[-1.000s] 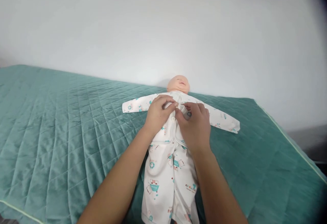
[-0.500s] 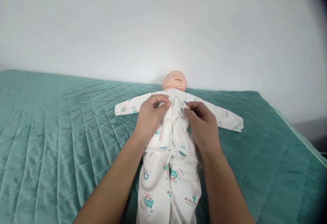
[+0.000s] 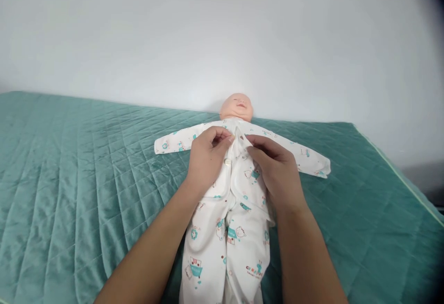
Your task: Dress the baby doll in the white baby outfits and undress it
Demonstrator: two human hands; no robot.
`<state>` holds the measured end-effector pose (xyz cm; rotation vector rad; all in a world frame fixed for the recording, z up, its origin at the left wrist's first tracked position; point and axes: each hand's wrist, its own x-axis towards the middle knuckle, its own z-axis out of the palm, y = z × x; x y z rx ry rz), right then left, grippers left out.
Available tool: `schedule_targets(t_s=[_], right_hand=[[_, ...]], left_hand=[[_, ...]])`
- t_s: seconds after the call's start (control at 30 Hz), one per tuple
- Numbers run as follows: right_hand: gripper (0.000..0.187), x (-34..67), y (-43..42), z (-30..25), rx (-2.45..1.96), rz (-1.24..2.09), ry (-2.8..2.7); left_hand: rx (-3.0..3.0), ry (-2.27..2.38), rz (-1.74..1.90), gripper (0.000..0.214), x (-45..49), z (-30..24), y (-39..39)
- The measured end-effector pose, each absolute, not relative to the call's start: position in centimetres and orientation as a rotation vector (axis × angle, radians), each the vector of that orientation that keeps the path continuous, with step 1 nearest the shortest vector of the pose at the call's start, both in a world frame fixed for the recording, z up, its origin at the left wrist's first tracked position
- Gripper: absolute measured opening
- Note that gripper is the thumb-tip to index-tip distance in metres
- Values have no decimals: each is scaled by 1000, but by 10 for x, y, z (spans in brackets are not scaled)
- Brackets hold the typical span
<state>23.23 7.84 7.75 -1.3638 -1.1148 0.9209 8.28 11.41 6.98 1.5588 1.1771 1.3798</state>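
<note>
A baby doll [image 3: 237, 106] lies on its back, dressed in a white printed baby jacket [image 3: 247, 174] and matching pants [image 3: 204, 248]. Its sleeves spread out to both sides. The jacket's front is parted down the middle, and a pale button [image 3: 227, 161] shows on the left edge. My left hand [image 3: 210, 156] pinches that left edge near the chest, thumb against fingertips. On the other side my right hand [image 3: 277, 167] grips the right front edge between thumb and fingers. What lies exactly between the fingertips is partly hidden.
Under the doll spreads a green quilted cover [image 3: 86, 179], its piped edge running down the right side. A plain pale wall [image 3: 222, 31] rises right behind the doll's head.
Both hands have come slightly closer together at the chest, bringing the jacket's two edges nearer each other. The view has shifted a little.
</note>
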Motion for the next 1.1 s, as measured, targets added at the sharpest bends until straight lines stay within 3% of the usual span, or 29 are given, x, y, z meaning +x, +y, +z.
schedule_targets(t_s=[0.6, 0.77, 1.1], right_hand=[[27, 230, 79, 79, -1411, 846, -1305], [28, 232, 80, 79, -1407, 821, -1391], [25, 226, 78, 86, -1519, 722, -1514]], left_hand=[[1634, 1114, 1246, 2, 78, 74, 120], [1723, 1081, 1171, 20, 72, 75, 121], [1918, 1124, 1094, 27, 71, 82, 118]])
